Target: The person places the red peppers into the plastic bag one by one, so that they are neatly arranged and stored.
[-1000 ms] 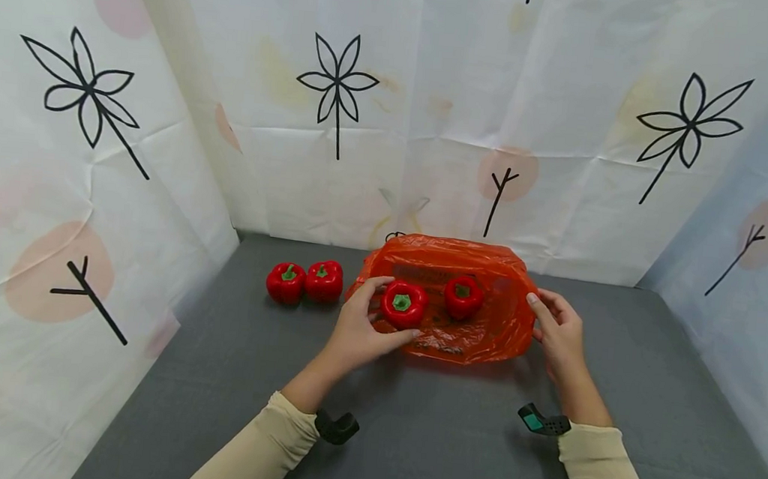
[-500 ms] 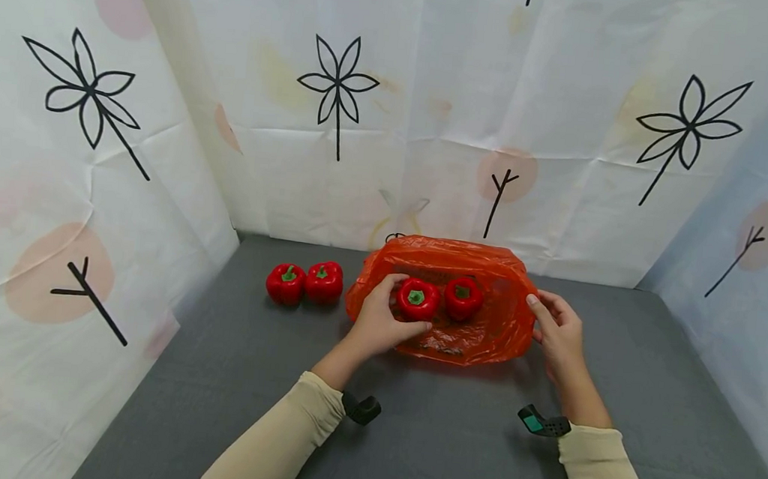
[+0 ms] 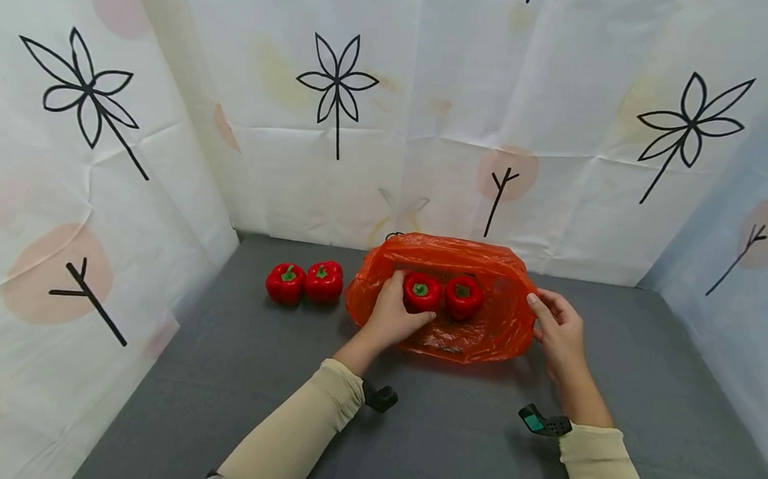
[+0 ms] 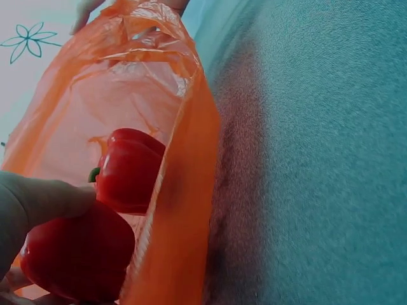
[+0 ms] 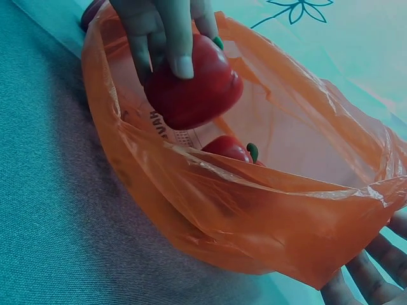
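An orange plastic bag (image 3: 506,328) lies with its mouth spread wide towards me. My left hand (image 3: 386,316) reaches into that mouth and grips a red bell pepper (image 3: 421,302), thumb on the near side. Seen from the right wrist, the gripped pepper (image 5: 203,95) is above the bag's near rim. Beside it, a second red bell pepper (image 3: 463,300) sits inside the bag; its green stem shows in the left wrist view. At the bag's right edge, my right hand (image 3: 561,332) pinches the rim between thumb and fingers; its fingers (image 5: 365,276) lie against the bag's outside.
Two more red bell peppers, one at the far left (image 3: 286,284) and one (image 3: 324,281) close to the bag, stand on the grey table (image 3: 448,455). Behind the table hangs a white patterned cloth (image 3: 420,122), with more cloth at both sides.
My left hand has moved right and slightly away with its bell pepper, over the bag's left rim and up beside the other pepper. The right hand has stayed at the bag's edge.
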`<control>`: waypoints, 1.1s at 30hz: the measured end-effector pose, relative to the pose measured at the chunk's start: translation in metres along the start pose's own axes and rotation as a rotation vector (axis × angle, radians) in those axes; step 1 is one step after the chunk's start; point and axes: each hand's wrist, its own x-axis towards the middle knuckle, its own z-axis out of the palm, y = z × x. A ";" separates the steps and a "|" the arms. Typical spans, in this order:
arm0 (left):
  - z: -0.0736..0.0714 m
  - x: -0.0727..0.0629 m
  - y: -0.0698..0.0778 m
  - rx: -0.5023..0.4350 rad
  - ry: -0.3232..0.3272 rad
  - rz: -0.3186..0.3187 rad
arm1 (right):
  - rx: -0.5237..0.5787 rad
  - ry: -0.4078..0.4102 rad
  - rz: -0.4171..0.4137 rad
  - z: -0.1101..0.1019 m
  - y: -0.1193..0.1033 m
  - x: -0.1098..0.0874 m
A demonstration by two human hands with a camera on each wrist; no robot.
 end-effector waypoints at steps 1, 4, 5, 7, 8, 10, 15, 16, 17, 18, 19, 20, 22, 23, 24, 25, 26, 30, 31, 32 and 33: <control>0.002 0.001 0.001 0.000 0.001 -0.002 | 0.000 0.000 -0.002 0.000 0.000 0.000; 0.007 0.005 0.002 0.014 0.003 -0.003 | -0.003 0.000 -0.005 0.000 0.000 0.000; 0.009 0.007 0.003 0.018 0.004 -0.003 | -0.004 0.001 -0.005 0.000 0.000 -0.001; 0.012 0.009 0.003 0.022 0.001 -0.009 | -0.008 0.001 -0.004 0.000 -0.001 -0.001; 0.014 0.010 0.003 0.023 -0.001 -0.015 | -0.009 0.002 -0.003 -0.001 -0.001 -0.001; 0.017 0.012 0.003 0.021 -0.002 -0.031 | -0.013 0.001 0.001 -0.001 -0.001 -0.001; 0.021 0.017 0.000 0.006 0.006 -0.063 | -0.029 0.000 0.008 -0.001 -0.001 -0.002; 0.021 0.018 0.000 0.003 0.008 -0.068 | -0.029 0.000 0.007 -0.001 -0.001 -0.002; 0.022 0.019 -0.001 0.003 0.011 -0.071 | -0.029 0.001 0.006 -0.001 -0.001 -0.002; 0.023 0.020 -0.002 0.003 0.015 -0.076 | -0.030 0.001 0.003 0.000 -0.001 -0.002; 0.023 0.020 -0.003 0.003 0.017 -0.081 | -0.024 0.001 0.003 0.000 -0.001 -0.001; 0.024 0.021 -0.004 0.003 0.019 -0.084 | -0.014 0.000 0.002 0.000 -0.001 -0.001; 0.025 0.023 -0.006 0.007 0.020 -0.087 | -0.008 0.000 0.001 0.000 -0.001 -0.001; 0.025 0.023 -0.006 0.006 0.021 -0.087 | -0.006 0.000 0.002 0.000 -0.001 -0.001; 0.025 0.024 -0.007 0.005 0.019 -0.089 | -0.009 -0.002 0.001 0.000 -0.001 -0.001; 0.025 0.024 -0.007 0.004 0.019 -0.089 | -0.009 -0.004 0.001 -0.001 -0.001 -0.001; 0.026 0.024 -0.007 0.004 0.019 -0.089 | -0.010 -0.005 0.000 -0.001 -0.001 0.000; 0.028 0.026 -0.009 0.025 0.026 -0.094 | -0.013 -0.011 -0.003 -0.001 -0.002 0.000; 0.028 0.027 -0.009 0.031 0.028 -0.098 | -0.006 -0.011 -0.003 -0.001 -0.002 0.000; 0.028 0.027 -0.009 0.034 0.031 -0.100 | -0.001 -0.011 -0.003 -0.002 -0.002 0.000; 0.028 0.028 -0.009 0.037 0.033 -0.103 | 0.002 -0.012 -0.004 -0.002 -0.002 0.000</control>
